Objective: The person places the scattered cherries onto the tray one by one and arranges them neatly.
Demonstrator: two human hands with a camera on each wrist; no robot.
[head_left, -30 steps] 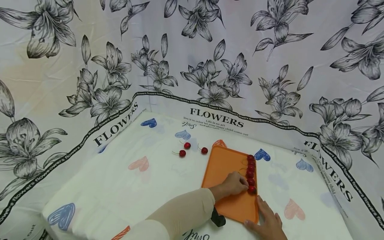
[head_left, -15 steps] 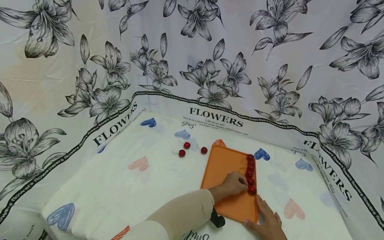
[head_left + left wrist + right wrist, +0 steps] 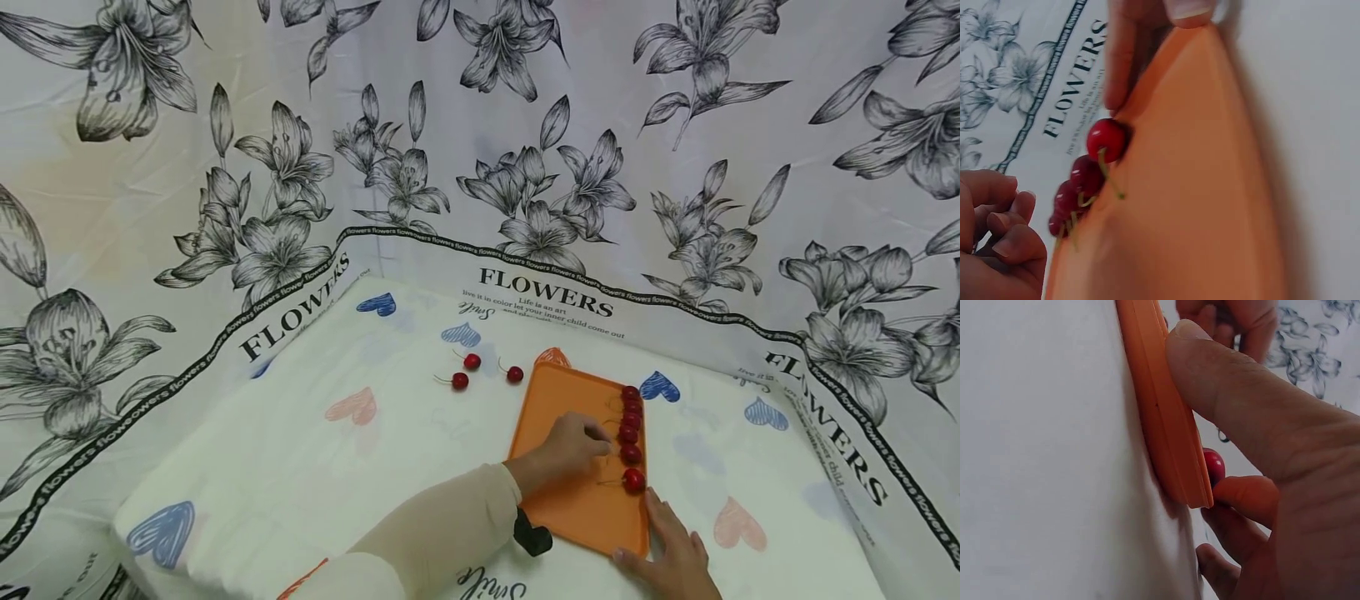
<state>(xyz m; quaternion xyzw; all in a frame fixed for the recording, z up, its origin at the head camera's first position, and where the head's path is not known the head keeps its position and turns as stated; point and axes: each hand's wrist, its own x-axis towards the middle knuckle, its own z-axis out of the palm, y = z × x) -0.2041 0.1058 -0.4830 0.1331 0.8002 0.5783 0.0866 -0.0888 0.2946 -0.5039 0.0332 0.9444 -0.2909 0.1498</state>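
Observation:
A row of several red cherries (image 3: 631, 421) lines the right edge of the orange tray (image 3: 566, 500). The nearest cherry (image 3: 633, 481) sits slightly apart from the others, its stem pointing left. My left hand (image 3: 573, 442) hovers over the tray just left of the row; in the left wrist view its fingers (image 3: 1010, 240) are loosely bent and hold nothing. At the tray's near right corner my right hand (image 3: 671, 554) grips the rim, thumb on the near side and fingers along the right side. In the right wrist view the thumb (image 3: 1210, 375) presses the tray's outer wall.
Three cherries with stems lie on the white heart-printed cloth (image 3: 420, 450) left of the tray: one front (image 3: 459, 381), one behind (image 3: 472, 362), one nearer the tray (image 3: 514, 375). A flower-printed curtain (image 3: 510, 125) surrounds the back and sides. A black strap (image 3: 532, 533) hangs near the left sleeve.
My left hand has let go of the nearest cherry and drawn back a little to the left and away. That cherry now shows whole with its stem. The right hand keeps its place.

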